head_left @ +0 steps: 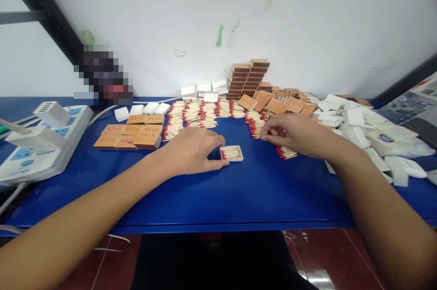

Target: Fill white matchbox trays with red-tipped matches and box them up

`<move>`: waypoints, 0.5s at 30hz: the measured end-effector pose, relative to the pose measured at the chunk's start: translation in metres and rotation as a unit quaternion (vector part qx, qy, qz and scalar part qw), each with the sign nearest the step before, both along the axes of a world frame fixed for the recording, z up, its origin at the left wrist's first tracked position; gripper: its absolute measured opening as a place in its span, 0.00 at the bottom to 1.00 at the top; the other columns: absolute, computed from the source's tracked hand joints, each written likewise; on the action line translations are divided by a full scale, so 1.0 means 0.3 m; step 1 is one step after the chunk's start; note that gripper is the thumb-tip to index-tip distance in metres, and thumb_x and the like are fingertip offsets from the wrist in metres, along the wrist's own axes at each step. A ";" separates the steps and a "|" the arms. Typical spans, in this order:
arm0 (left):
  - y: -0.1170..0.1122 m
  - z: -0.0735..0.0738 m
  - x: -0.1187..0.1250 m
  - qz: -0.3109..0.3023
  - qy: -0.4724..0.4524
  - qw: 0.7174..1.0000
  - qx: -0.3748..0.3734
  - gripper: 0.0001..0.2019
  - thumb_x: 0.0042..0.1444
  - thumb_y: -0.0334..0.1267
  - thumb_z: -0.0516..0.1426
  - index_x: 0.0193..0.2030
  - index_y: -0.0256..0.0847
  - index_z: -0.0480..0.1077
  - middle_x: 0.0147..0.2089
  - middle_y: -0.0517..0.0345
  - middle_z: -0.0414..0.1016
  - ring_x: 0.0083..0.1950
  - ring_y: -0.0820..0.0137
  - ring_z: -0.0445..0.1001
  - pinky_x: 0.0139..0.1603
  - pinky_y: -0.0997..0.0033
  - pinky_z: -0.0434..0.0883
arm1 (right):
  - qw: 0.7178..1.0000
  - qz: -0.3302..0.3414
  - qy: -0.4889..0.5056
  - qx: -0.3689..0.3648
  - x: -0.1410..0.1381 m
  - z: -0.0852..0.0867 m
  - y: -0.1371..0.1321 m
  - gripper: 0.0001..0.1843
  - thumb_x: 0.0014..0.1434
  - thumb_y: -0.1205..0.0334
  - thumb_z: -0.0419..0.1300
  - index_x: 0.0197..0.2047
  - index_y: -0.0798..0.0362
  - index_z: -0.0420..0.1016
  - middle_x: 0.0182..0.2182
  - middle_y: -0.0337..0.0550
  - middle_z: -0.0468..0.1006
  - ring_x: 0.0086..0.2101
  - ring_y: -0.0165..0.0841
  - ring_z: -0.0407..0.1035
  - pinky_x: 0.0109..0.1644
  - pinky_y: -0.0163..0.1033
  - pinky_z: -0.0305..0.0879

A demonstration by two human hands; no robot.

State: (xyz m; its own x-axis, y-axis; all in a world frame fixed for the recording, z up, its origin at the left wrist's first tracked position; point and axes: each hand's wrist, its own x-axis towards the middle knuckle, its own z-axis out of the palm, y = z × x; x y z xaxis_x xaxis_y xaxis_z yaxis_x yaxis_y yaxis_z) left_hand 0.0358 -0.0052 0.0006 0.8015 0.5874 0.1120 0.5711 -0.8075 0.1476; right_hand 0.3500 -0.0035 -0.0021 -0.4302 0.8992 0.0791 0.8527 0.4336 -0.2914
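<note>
Our half-curled left hand [196, 151] grips a partly filled tray [236, 160]; our nearly pinched right hand [293, 133], hold unclear, meets matches [254, 127] still loose.

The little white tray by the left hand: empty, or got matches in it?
Not empty: red-tipped matches lie inside the white tray, heads toward the left hand.

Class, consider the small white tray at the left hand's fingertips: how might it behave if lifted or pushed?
The white tray is probably light, being small and thin-walled with just matches inside. Sitting flat on the smooth-looking blue table, it would likely slide rather than roll. Its open top suggests matches could spill if it tilts.
</note>
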 end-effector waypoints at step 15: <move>-0.004 0.004 0.003 0.003 0.011 1.000 0.001 0.14 0.67 0.49 0.64 0.47 0.39 0.80 0.37 0.57 0.81 0.35 0.66 0.76 0.32 0.67 0.57 | 1.000 0.006 -0.004 0.021 0.009 -0.011 0.013 0.07 0.65 0.59 0.64 0.38 0.46 0.86 0.32 0.41 0.84 0.28 0.33 0.71 0.33 0.40 0.62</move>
State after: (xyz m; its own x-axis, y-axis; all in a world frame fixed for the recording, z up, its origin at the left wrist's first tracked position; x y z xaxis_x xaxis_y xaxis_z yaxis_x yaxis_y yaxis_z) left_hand 0.0367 -0.0063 0.0020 0.8005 0.5916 0.0959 0.5787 -0.8047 0.1326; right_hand 0.3527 0.0006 -0.0055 -0.4409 0.8905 0.1123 0.8501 0.4544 -0.2661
